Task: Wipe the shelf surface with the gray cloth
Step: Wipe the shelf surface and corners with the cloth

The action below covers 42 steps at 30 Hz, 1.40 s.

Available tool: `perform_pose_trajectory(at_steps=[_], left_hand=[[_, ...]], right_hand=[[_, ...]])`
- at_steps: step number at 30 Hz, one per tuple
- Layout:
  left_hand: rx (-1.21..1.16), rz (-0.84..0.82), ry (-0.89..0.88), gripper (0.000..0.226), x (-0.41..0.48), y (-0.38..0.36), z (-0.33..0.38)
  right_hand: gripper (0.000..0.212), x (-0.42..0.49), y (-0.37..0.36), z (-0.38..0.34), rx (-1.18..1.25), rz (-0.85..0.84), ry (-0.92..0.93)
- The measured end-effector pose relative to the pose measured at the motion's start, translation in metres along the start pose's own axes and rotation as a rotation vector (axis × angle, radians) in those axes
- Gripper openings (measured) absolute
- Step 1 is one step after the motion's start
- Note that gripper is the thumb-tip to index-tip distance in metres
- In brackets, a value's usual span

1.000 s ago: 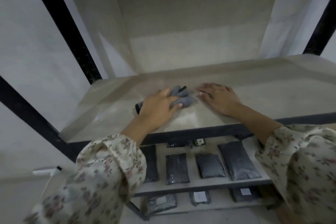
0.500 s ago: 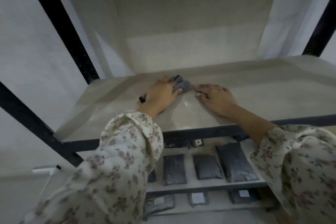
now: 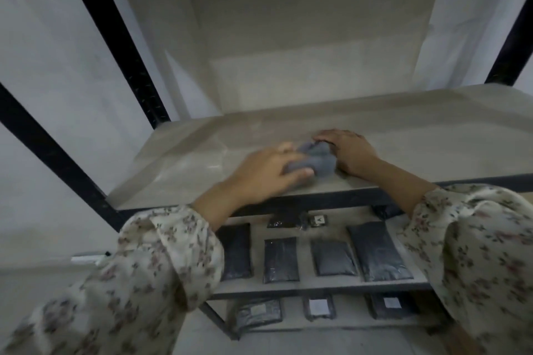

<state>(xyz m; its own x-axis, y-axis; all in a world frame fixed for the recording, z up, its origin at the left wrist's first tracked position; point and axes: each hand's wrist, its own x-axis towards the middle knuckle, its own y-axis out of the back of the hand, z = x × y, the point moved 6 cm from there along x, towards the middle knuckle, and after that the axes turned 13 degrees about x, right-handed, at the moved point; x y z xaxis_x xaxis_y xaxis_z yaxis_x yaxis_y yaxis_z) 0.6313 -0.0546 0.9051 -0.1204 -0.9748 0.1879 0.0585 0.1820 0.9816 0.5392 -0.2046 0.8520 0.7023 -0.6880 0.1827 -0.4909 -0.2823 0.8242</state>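
Since a moment ago, the gray cloth [image 3: 313, 161] has been dragged toward the shelf [image 3: 432, 138] front edge, bunched. It is gripped by the left hand [image 3: 268, 171], fingers curled over it. The right hand [image 3: 350, 153] is laid flat, fingers spread, touching the cloth's right side.

We see four dark flat packets [image 3: 331, 257] in a row on the lower shelf [image 3: 317, 287] | small "A" label [image 3: 318, 220] behind them | three labelled packets [image 3: 318, 306] on the tier below
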Motion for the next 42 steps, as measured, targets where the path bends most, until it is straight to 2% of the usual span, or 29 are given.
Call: perform_pose_trajectory(at_steps=[3, 5, 10, 14, 16, 20, 22, 24, 26, 28, 31, 34, 35, 36, 37, 39, 42], left_hand=[[0.021, 0.046, 0.243, 0.042, 0.032, 0.003, -0.045], [0.101, -0.009, 0.279, 0.044, 0.042, -0.013, -0.06], [0.235, -0.005, 0.216, 0.043, 0.024, -0.026, -0.035], [0.032, -0.138, 0.0, 0.035, -0.007, -0.02, 0.001], [0.022, -0.122, -0.049, 0.035, -0.008, -0.014, 0.004], [0.059, 0.053, 0.207, 0.041, 0.037, 0.004, -0.045], [0.093, 0.002, 0.27, 0.043, 0.062, -0.01, -0.065], [0.173, -0.055, 0.294, 0.045, 0.074, -0.029, -0.07], [0.191, -0.001, 0.307, 0.043, 0.072, -0.034, -0.059], [0.147, 0.04, 0.268, 0.041, 0.062, -0.03, -0.041], [0.11, -0.034, 0.147, 0.037, 0.036, -0.024, -0.011], [-0.128, -0.213, 0.079, 0.029, 0.006, -0.021, 0.008], [-0.251, -0.223, 0.079, 0.025, 0.002, -0.02, 0.008], [-0.368, -0.188, 0.105, 0.02, 0.0, -0.018, 0.005], [-0.469, -0.11, 0.172, 0.026, 0.001, -0.016, -0.005], [-0.748, 0.063, 0.382, 0.048, 0.001, -0.013, -0.026], [-1.27, 0.252, 0.691, 0.05, 0.01, -0.015, -0.031]], right_hand=[[0.038, 0.0, 0.002, -0.001, 0.018, 0.034, -0.012], [0.04, 0.0, 0.001, 0.0, 0.005, 0.038, -0.026], [0.041, 0.003, -0.001, 0.005, -0.007, 0.026, -0.034], [0.041, 0.004, -0.002, 0.005, 0.013, 0.025, -0.029], [0.041, 0.004, -0.002, 0.006, 0.004, 0.017, -0.013], [0.04, 0.007, -0.004, 0.009, 0.003, 0.003, 0.0], [0.042, 0.009, -0.006, 0.011, -0.019, -0.002, -0.018], [0.043, 0.01, -0.007, 0.012, -0.03, 0.002, -0.02], [0.042, 0.008, -0.006, 0.011, -0.026, 0.019, -0.012], [0.04, 0.007, -0.005, 0.01, -0.009, 0.038, 0.004], [0.041, 0.005, -0.006, 0.007, -0.008, -0.001, 0.025], [0.038, 0.0, -0.006, 0.006, 0.02, -0.022, 0.006], [0.034, -0.003, -0.006, 0.004, 0.082, -0.017, -0.002], [0.03, -0.006, -0.004, 0.0, 0.206, -0.009, -0.016], [0.026, -0.009, -0.003, -0.009, 0.381, 0.008, -0.025], [0.021, -0.016, 0.001, -0.031, 0.731, 0.053, -0.069], [0.033, -0.019, -0.005, -0.066, 1.131, 0.005, -0.174]])
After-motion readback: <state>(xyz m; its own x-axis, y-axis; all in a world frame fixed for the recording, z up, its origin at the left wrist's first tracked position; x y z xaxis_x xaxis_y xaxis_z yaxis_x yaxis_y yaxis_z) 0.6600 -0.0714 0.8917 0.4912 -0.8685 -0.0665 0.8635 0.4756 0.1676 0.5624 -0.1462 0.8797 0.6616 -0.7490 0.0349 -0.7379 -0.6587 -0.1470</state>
